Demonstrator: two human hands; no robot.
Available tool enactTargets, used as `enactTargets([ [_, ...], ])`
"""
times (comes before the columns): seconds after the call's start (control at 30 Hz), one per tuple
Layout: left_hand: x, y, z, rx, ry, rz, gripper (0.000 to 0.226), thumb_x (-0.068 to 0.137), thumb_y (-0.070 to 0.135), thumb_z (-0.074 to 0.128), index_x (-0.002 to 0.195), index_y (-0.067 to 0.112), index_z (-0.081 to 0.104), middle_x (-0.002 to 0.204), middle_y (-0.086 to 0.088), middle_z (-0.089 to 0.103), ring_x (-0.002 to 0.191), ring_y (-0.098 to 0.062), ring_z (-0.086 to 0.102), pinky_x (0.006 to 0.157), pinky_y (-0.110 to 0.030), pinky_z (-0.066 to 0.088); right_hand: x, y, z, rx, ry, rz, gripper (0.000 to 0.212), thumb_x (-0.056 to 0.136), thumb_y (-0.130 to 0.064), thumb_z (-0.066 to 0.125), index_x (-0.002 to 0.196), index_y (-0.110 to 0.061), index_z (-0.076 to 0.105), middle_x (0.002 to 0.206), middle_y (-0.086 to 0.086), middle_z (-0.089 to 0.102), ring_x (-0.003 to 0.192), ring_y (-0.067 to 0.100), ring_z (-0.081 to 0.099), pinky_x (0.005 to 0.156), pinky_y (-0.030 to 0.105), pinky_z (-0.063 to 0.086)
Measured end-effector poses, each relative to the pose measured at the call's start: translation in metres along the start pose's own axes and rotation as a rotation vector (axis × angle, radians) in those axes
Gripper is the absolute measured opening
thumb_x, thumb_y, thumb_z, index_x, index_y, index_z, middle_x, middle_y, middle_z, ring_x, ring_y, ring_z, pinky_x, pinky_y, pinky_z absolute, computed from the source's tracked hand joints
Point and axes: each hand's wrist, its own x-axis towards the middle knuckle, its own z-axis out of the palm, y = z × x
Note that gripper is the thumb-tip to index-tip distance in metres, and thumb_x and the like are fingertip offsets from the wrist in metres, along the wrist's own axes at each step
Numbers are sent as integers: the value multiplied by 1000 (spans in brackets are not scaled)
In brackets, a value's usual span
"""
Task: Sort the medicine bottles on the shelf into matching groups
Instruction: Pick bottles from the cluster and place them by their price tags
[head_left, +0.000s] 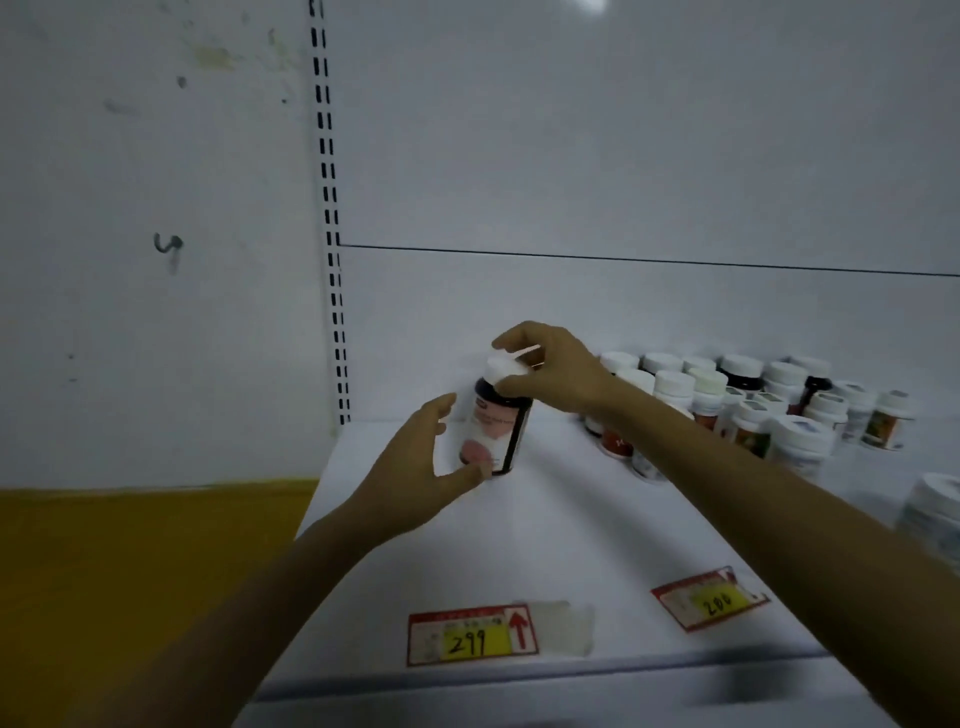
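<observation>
Standing upright near the back left of the white shelf (545, 545) is a dark bottle (501, 431) with a white cap (501, 370) and a pale label showing a pinkish patch; its print is too blurred to read, and what it holds cannot be seen. The right hand (550, 371) comes over from the right, its grip closed on the cap from above, fingers (506, 339) curled around the top. The left hand (421, 467) cups the bottle's lower body from the left, its grip half open, the thumb (475, 473) touching the base near the label while the fingers spread just beside the glass.

To the right, well apart from this bottle, a cluster of medicine bottles (753, 410) crowds the back of the shelf, most white-capped, some dark-bodied, some with red or green on their labels; no wording is legible. One larger white container (930, 512) sits at the right edge, partly cut off.

Along the shelf's front lip lie two red-framed price tags: the left price tag (472, 636) reads "299" on yellow beside a red arrow, the right price tag (709, 600) reads "200".
</observation>
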Motion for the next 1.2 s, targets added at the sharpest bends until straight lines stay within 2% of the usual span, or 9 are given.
enactTargets([
  [0.17,-37,-13,-20,-260,3,-14,56,75,27,74,119,35,39,117,6,57,91,-5,59,62,-9,48,-47,-48,27,409,-30,49,41,80,-7,71,115,-22,57,122,-1,59,108,16,62,88,29,53],
  [0.27,-57,-16,-19,-289,170,-41,67,70,32,78,125,29,40,112,10,55,91,-10,58,69,-14,49,-76,-56,51,506,98,120,51,83,-18,70,129,-20,48,122,0,58,110,15,59,92,29,50],
  [0.37,-73,-16,-14,-338,231,-34,75,66,31,81,127,26,37,118,6,56,99,-11,57,81,-25,52,-110,-52,79,442,33,201,68,74,-37,74,133,-22,43,120,-2,61,107,11,61,91,28,51],
  [0.6,-97,-22,-5,-283,64,108,79,68,27,80,131,26,33,128,4,54,109,-12,56,83,-20,49,-152,-37,97,479,-5,239,57,75,-3,72,126,-13,48,114,4,66,102,15,66,81,25,56],
  [0.7,-102,-25,-10,-278,-22,96,90,69,28,80,140,26,26,131,2,52,109,-11,54,85,-22,49,-159,-38,95,514,-20,267,54,78,-3,69,126,-13,46,115,6,67,103,19,67,83,28,57],
  [0.9,-108,-16,-3,-63,264,98,85,63,34,80,134,21,36,124,-2,44,116,-19,41,94,-32,45,-155,-62,106,322,99,170,51,76,-21,77,119,-25,50,108,-10,64,95,2,62,72,13,53],
  [1.03,-104,-19,-17,-214,62,88,80,73,35,75,138,26,29,133,1,50,112,-18,55,88,-27,47,-149,-56,97,403,105,246,59,76,-8,73,127,-14,44,118,7,62,107,21,62,86,31,54],
  [1.13,-106,-21,-19,-246,-52,20,85,74,27,76,143,23,25,131,1,54,104,-17,60,84,-26,48,-153,-52,89,403,20,255,49,83,-4,63,127,-11,43,115,8,64,105,21,63,80,26,55],
  [1.2,-108,-24,-14,-189,-58,17,74,71,30,78,134,21,41,123,0,56,97,-16,60,80,-25,49,-159,-48,93,363,-41,244,44,86,-8,62,126,-12,46,115,5,64,103,20,64,80,26,56],
])
